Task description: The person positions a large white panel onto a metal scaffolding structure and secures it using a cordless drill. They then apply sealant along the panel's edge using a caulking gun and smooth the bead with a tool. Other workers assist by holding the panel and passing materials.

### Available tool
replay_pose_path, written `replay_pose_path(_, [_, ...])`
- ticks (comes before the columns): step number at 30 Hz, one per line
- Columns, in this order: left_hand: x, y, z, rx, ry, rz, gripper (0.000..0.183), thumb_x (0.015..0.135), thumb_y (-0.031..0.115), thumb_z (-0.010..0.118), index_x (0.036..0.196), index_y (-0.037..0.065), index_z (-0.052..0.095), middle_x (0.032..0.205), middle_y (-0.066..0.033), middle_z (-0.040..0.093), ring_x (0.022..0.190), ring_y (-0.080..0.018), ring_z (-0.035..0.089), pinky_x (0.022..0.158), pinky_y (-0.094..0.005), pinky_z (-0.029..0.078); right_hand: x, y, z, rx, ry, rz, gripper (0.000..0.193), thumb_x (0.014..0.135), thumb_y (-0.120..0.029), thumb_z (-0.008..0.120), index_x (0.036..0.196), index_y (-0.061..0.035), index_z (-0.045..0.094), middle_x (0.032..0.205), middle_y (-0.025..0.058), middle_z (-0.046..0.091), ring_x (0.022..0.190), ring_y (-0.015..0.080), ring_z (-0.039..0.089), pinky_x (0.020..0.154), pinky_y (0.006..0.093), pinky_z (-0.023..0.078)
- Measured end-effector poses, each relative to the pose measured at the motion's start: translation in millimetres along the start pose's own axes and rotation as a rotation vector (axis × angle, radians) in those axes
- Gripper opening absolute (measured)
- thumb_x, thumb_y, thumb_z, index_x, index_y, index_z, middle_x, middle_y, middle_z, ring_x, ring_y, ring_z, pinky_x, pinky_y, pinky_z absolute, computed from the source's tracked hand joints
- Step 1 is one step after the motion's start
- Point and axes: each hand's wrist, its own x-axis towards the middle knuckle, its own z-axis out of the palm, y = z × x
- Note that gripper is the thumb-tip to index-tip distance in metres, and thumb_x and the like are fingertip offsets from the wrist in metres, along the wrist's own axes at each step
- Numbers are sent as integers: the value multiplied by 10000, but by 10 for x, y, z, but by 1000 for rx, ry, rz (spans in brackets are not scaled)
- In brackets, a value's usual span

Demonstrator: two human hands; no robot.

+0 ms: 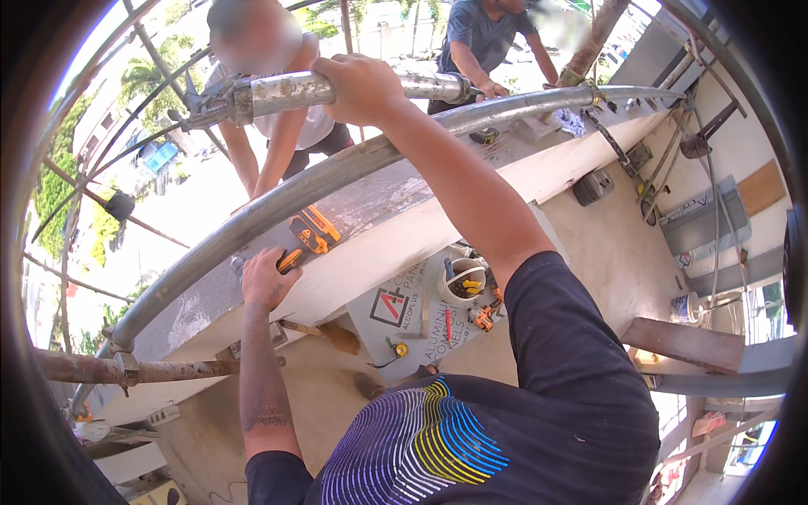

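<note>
My right hand [362,88] is closed over the top of a scuffed metal scaffold pipe [290,94], with the arm reaching across a second, galvanised pipe [337,172]. Lower and to the left, my left hand [268,279] rests at the ledge, its fingers wrapped round a tool with an orange-and-black handle [289,261]. The hand hides most of that tool, so its kind does not show. Just beyond it, an orange-and-black power tool [314,230] lies on the concrete ledge [379,202].
Two people stand beyond the ledge, one in a white shirt [282,135], one in a grey-blue shirt [481,42]. Below are a bucket of tools [465,279], a tape measure [401,348], an orange tool [486,316] and a printed panel sheet [379,290]. A rusty pipe [168,369] juts in at left.
</note>
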Motion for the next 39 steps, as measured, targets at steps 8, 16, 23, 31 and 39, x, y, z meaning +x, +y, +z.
replay_pose_path(8, [14, 0, 0, -1, -16, -1, 505, 866, 420, 853, 1234, 82, 777, 1236, -144, 748, 1212, -378, 685, 1099, -485, 489, 3, -13, -8, 1, -27, 12, 510, 806, -235, 856, 1300, -241, 730, 1130, 32, 788, 1104, 298, 782, 930, 470, 630])
replay_pose_path(16, [44, -44, 104, 17, 20, 60, 469, 857, 429, 857, 1135, 63, 761, 1113, -142, 737, 1119, -379, 703, 1021, -499, 510, -39, 39, 2, -8, 26, -10, 473, 800, -255, 873, 1252, -224, 735, 1145, 45, 786, 1080, 313, 795, 907, 486, 634])
replay_pose_path(23, [95, 0, 112, 20, 10, 53, 499, 851, 450, 856, 1173, 77, 777, 1141, -151, 748, 1135, -380, 710, 1032, -496, 518, -15, 91, -27, -31, -36, 21, 472, 821, -268, 861, 1265, -212, 714, 1147, 58, 790, 1109, 318, 790, 914, 489, 632])
replay_pose_path(31, [-34, -283, 30, -2, 47, 61, 488, 855, 481, 792, 1170, 108, 805, 1212, -151, 759, 1223, -351, 713, 1117, -491, 492, 68, 284, 217, 94, 63, -47, 617, 860, -176, 778, 1463, -179, 652, 1279, 146, 768, 1192, 392, 747, 968, 509, 615])
replay_pose_path(39, [-59, -367, 280, 50, -7, 20, 472, 840, 495, 786, 1215, 212, 826, 1250, -78, 805, 1242, -259, 740, 1073, -441, 483, 169, 768, 585, -35, 33, -88, 657, 941, -175, 755, 1582, -134, 616, 1465, 192, 718, 1302, 420, 704, 1058, 512, 578])
